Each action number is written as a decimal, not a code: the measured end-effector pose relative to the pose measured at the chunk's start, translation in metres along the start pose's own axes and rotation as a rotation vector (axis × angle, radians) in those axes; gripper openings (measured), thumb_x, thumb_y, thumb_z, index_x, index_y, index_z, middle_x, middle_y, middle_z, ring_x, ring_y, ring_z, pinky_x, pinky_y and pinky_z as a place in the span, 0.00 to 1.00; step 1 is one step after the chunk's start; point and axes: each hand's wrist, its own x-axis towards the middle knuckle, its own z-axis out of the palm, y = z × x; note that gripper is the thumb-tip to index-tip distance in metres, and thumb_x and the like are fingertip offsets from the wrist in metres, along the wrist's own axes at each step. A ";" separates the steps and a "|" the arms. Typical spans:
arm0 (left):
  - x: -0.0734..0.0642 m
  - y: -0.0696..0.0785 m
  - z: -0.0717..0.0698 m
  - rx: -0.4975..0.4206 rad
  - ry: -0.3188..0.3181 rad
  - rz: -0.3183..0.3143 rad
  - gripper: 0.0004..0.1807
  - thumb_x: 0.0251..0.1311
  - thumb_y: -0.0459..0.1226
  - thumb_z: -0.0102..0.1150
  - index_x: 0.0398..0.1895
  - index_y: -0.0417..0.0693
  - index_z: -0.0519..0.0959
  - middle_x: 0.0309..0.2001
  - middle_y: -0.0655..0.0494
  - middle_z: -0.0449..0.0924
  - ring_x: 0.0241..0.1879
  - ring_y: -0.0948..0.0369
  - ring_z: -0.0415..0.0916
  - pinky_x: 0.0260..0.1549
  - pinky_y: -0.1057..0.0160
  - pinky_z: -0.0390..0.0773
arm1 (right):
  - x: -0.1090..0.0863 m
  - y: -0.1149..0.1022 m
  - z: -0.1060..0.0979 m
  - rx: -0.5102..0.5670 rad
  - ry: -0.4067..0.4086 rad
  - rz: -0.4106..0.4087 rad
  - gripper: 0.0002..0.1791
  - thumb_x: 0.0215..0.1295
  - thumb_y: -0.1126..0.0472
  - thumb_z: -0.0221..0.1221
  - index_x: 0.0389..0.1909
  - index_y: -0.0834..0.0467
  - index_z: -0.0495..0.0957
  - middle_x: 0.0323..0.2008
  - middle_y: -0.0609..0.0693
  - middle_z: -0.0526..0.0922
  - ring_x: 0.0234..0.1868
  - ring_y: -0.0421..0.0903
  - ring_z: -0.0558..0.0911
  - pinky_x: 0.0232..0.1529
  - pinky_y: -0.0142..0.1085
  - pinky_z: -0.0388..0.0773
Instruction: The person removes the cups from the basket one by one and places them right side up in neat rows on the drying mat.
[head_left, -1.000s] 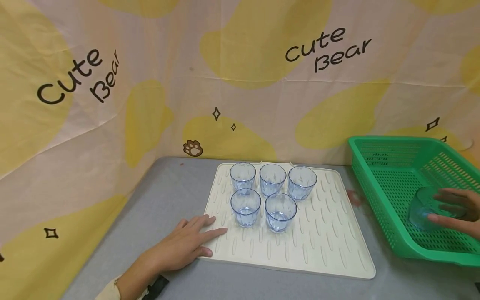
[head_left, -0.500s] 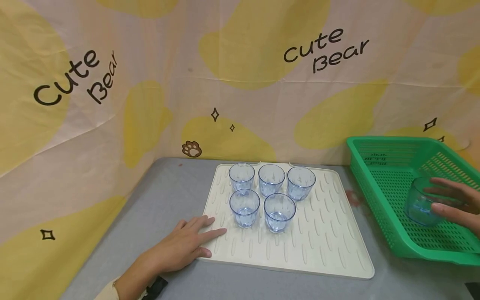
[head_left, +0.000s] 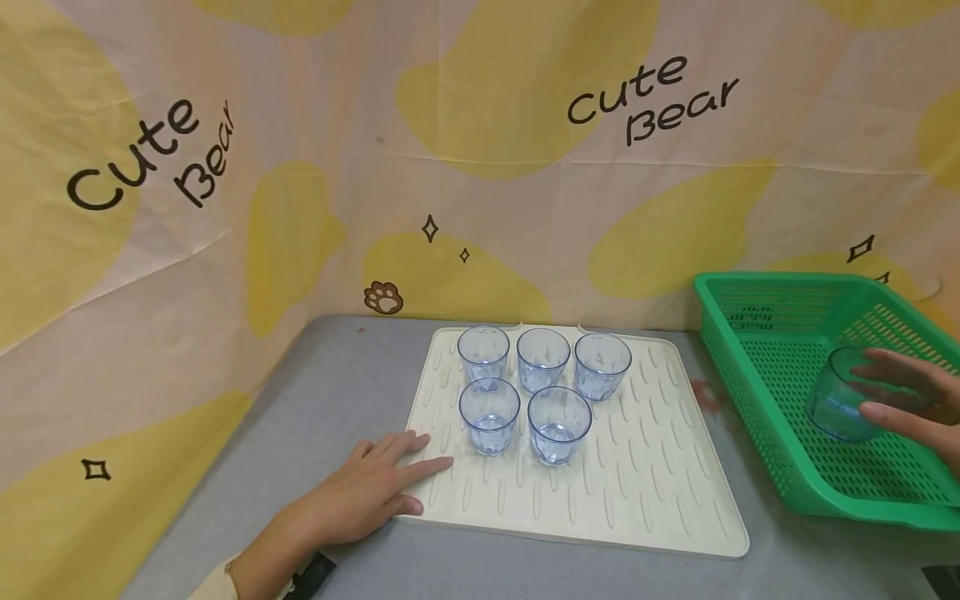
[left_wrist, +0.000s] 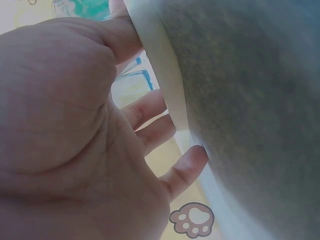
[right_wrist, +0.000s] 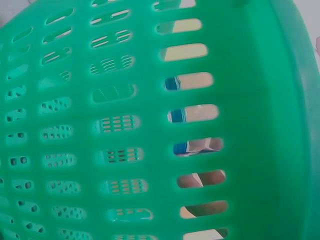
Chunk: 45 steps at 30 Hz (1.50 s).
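Observation:
My left hand (head_left: 367, 487) rests on the left edge of a white ribbed drying mat (head_left: 637, 508), fingers spread. Several clear blue-tinted drinking glasses (head_left: 491, 417) stand upright on the mat, three at the back and two in front of them. At the far right, my right hand (head_left: 918, 404) reaches into a green plastic basket (head_left: 757, 425) and grips another drinking glass (head_left: 832, 404) between thumb and fingers; this glass leans a little. The left wrist view shows the left palm (left_wrist: 60, 115) beside the mat's edge (left_wrist: 162, 70). Slotted basket wall (right_wrist: 250, 125) mostly covers the right hand in the right wrist view.
A grey tabletop (head_left: 307, 400) lies under the mat and basket. Behind and to the left hangs a pink and yellow printed cloth (head_left: 510, 225). The basket's raised rim (head_left: 738, 367) stands close to the mat's right side.
The right hand and its glass have shifted slightly up and to the left inside the basket. The left hand and the glasses on the mat keep their places.

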 end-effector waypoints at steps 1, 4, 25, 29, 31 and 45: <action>0.000 0.000 0.000 -0.001 -0.001 -0.001 0.32 0.65 0.52 0.57 0.72 0.77 0.64 0.72 0.51 0.64 0.70 0.50 0.63 0.54 0.48 0.63 | 0.000 0.000 0.000 -0.003 0.004 0.002 0.43 0.68 0.72 0.58 0.78 0.46 0.51 0.53 0.18 0.65 0.47 0.09 0.67 0.42 0.08 0.62; 0.000 0.000 -0.001 -0.003 0.002 0.002 0.32 0.65 0.52 0.57 0.72 0.77 0.64 0.72 0.50 0.65 0.70 0.49 0.63 0.54 0.47 0.63 | -0.001 0.000 0.000 -0.011 0.013 -0.006 0.43 0.68 0.72 0.57 0.78 0.46 0.51 0.55 0.19 0.64 0.48 0.10 0.67 0.46 0.09 0.62; 0.000 0.000 -0.003 -0.003 0.014 0.016 0.31 0.65 0.52 0.56 0.72 0.75 0.65 0.71 0.50 0.65 0.69 0.48 0.64 0.52 0.48 0.63 | 0.001 -0.012 0.001 -0.004 0.041 -0.030 0.43 0.65 0.73 0.59 0.77 0.48 0.54 0.53 0.18 0.67 0.47 0.12 0.68 0.41 0.08 0.61; 0.000 0.000 -0.002 -0.007 -0.003 0.001 0.31 0.65 0.52 0.57 0.72 0.77 0.64 0.72 0.50 0.65 0.70 0.49 0.63 0.53 0.48 0.63 | 0.001 -0.010 0.002 0.003 0.053 -0.024 0.43 0.65 0.73 0.60 0.77 0.48 0.55 0.52 0.18 0.68 0.46 0.12 0.69 0.41 0.08 0.63; 0.000 0.001 -0.001 -0.012 -0.016 -0.010 0.32 0.65 0.51 0.58 0.72 0.78 0.64 0.72 0.50 0.64 0.70 0.49 0.62 0.54 0.48 0.63 | 0.001 -0.009 0.001 0.000 0.057 -0.018 0.43 0.64 0.73 0.60 0.77 0.49 0.55 0.52 0.19 0.68 0.47 0.12 0.69 0.41 0.08 0.63; 0.000 0.001 0.000 -0.002 -0.008 -0.008 0.32 0.65 0.51 0.58 0.72 0.78 0.64 0.72 0.51 0.65 0.70 0.49 0.62 0.53 0.49 0.63 | -0.001 -0.023 0.006 0.005 0.058 -0.064 0.43 0.62 0.76 0.61 0.76 0.53 0.58 0.55 0.22 0.70 0.49 0.14 0.73 0.44 0.09 0.64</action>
